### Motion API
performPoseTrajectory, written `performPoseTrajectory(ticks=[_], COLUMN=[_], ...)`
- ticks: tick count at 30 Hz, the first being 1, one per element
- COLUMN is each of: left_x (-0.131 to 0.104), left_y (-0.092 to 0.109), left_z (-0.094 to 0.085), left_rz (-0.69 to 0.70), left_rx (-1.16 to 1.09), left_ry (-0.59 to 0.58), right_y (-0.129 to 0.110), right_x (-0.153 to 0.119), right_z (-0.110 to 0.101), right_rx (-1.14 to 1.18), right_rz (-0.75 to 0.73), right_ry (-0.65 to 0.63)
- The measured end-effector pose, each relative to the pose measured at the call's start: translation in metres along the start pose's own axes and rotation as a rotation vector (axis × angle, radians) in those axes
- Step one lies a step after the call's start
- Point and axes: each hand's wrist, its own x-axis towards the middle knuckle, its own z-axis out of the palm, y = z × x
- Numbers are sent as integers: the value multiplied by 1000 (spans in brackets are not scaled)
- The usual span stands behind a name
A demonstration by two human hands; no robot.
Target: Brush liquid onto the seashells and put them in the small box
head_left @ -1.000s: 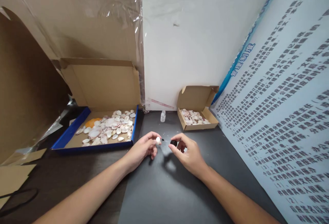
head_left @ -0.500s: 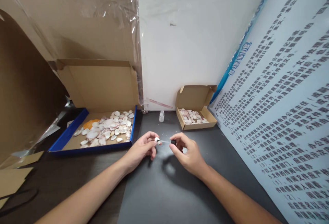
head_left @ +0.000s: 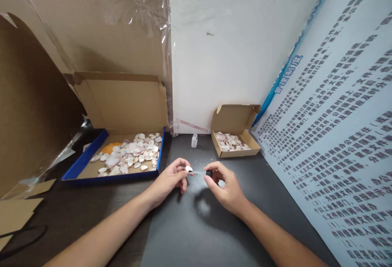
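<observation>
My left hand (head_left: 174,177) is closed, pinching a small white seashell (head_left: 189,169) between thumb and fingertips. Between the fingers of my right hand (head_left: 226,183) is a black brush cap (head_left: 209,173). Its thin pale stem points left and its dark tip is at the shell. A white piece (head_left: 221,183) shows by the right palm; whether it is held or lies behind the hand I cannot tell. Farther back, a small clear bottle (head_left: 194,141) with a white label stands upright without a cap.
At the left, a blue-edged cardboard box (head_left: 110,179) with its lid up holds many seashells and something orange. A smaller cardboard box (head_left: 237,153) of shells stands at the back right. Cardboard and white panels rise behind; a printed poster (head_left: 330,136) borders the right.
The brush tip stays at the shell while both hands hold the same things. The whole view has shifted slightly, so everything appears a little lower and farther right.
</observation>
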Motion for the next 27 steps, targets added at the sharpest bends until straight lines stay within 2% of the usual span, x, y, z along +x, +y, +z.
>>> performPoseTrajectory(ticks=[5, 9, 14, 19, 23, 27], left_x=[1, 0, 0, 1, 3, 3], left_y=[-2, -1, 0, -3, -5, -4], left_z=[-1, 1, 1, -2, -3, -4], left_rz=[0, 4, 10, 26, 21, 23], left_rx=[17, 21, 44, 50, 43, 23], left_ry=[0, -4, 13, 12, 19, 13], right_y=[1, 0, -3, -3, -2, -2], right_x=[0, 1, 1, -1, 0, 0], right_z=[-1, -2, -2, -1, -1, 0], right_rx=[-41, -1, -63, -16, -50, -12], right_rz=[6, -3, -15, -37, -34, -33], right_ry=[32, -29, 36, -27, 33, -12])
